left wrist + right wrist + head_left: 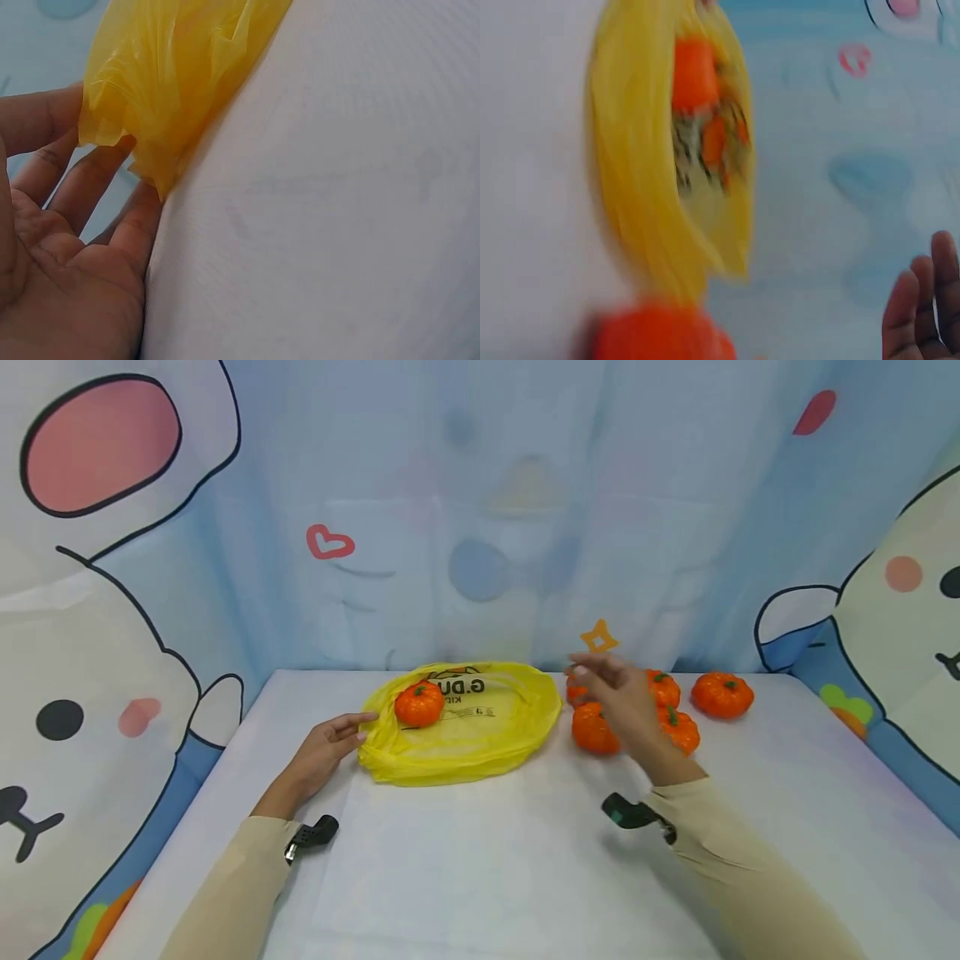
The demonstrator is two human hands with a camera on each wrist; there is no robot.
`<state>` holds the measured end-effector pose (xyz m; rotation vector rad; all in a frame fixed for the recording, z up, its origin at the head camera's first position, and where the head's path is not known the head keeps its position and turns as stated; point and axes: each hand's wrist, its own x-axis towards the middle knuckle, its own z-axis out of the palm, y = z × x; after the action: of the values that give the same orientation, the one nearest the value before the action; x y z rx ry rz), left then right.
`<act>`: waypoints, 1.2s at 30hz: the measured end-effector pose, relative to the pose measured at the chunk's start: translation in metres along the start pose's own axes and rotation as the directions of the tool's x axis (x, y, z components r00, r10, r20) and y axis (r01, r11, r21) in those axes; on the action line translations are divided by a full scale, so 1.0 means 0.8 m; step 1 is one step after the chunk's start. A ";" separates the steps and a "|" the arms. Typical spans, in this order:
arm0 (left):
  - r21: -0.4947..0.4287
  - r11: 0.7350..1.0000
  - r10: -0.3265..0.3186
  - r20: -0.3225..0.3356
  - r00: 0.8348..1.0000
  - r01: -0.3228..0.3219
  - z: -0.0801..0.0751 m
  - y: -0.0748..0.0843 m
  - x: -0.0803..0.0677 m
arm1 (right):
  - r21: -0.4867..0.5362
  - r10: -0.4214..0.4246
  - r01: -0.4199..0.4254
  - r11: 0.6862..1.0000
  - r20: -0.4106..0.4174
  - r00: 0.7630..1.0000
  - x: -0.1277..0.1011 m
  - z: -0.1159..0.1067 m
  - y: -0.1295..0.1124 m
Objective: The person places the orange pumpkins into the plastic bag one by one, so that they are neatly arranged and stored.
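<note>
Head view: a thin, crinkled yellow plastic bag (517, 718) is lying on the white tabletop (465, 877), its print apparently running backwards: "G.DU" with "KID" beneath, smaller marks below too fine to read. A glossy orange pumpkin (419, 704), squat and ribbed, is sitting within the bag's left part, covering some of the lettering. Five more are resting right of the bag, the rightmost pumpkin (722, 695) slightly apart; the right hand (618, 693) is partly hiding others. That hand is reaching over them, blurred, fingers extended and gripping nothing visible. The left hand (326, 753) is touching the bag's left edge.

Left wrist view: the long fingers (90, 180) are stretching fairly straight to the bag's wrinkled, translucent edge. Some tips are disappearing behind the film — whether they are pinching it, I cannot tell.

Right wrist view: the bag's mouth is gaping lengthwise, showing the pumpkin inside beside dark, smeared, illegible print. Another pumpkin is blurring at the bottom edge, cut off. The right hand's straight fingers are showing at the right — empty, the rest lying out of frame.
</note>
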<state>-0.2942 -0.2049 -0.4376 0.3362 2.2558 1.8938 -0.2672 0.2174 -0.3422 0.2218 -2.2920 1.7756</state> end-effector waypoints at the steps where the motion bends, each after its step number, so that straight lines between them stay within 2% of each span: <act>1: 0.006 1.000 0.000 0.000 1.000 0.000 0.000 0.001 -0.001 | -0.020 -0.018 0.016 1.000 -0.076 0.997 -0.003 -0.023 0.002; 2: 0.018 1.000 -0.002 0.001 1.000 0.002 -0.001 0.001 -0.003 | -0.050 -0.026 0.018 0.999 -0.156 0.987 -0.006 -0.047 0.006; 4: 0.020 1.000 -0.006 0.005 1.000 0.006 -0.001 0.001 -0.004 | -0.121 -0.025 -0.015 0.993 -0.323 0.946 -0.009 -0.093 0.018; 7: 0.024 1.000 -0.013 0.006 1.000 0.013 -0.001 0.000 -0.005 | -0.176 0.067 -0.177 0.968 -0.501 0.863 -0.005 -0.158 0.045; 9: 0.019 1.000 -0.023 0.001 1.000 0.023 -0.002 -0.002 -0.006 | -0.145 0.151 -0.273 0.951 -0.550 0.821 0.002 -0.194 0.067; 11: 0.022 0.999 -0.029 -0.001 1.000 0.029 -0.003 -0.004 -0.006 | -0.091 0.264 -0.367 0.926 -0.540 0.799 0.007 -0.223 0.089; 13: 0.027 0.999 -0.036 -0.002 0.999 0.037 -0.003 -0.005 -0.006 | -0.052 0.336 -0.414 0.909 -0.498 0.800 0.011 -0.241 0.110; 16: 0.033 0.999 -0.027 0.005 1.000 0.027 -0.003 -0.004 -0.005 | -0.001 0.414 -0.453 0.891 -0.405 0.815 0.019 -0.255 0.137; 20: 0.029 1.000 -0.006 0.012 1.000 0.005 -0.003 -0.003 -0.003 | 0.062 0.456 -0.460 0.886 -0.299 0.838 0.032 -0.261 0.164; 22: 0.017 1.000 -0.001 0.017 1.000 0.000 -0.003 -0.003 -0.002 | 0.053 0.467 -0.470 0.881 -0.262 0.845 0.035 -0.263 0.174; 31: 0.004 1.000 0.002 0.014 1.000 -0.002 -0.003 -0.005 -0.001 | -0.099 0.486 -0.528 0.843 -0.278 0.828 0.033 -0.261 0.194; 36: -0.004 1.000 0.004 0.014 1.000 -0.004 -0.004 -0.004 0.000 | -0.181 0.462 -0.523 0.833 -0.294 0.837 0.032 -0.261 0.196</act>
<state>-0.2951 -0.2081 -0.4403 0.3524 2.2441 1.8922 -0.3132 0.4595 -0.4318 -0.6630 -2.5079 1.5618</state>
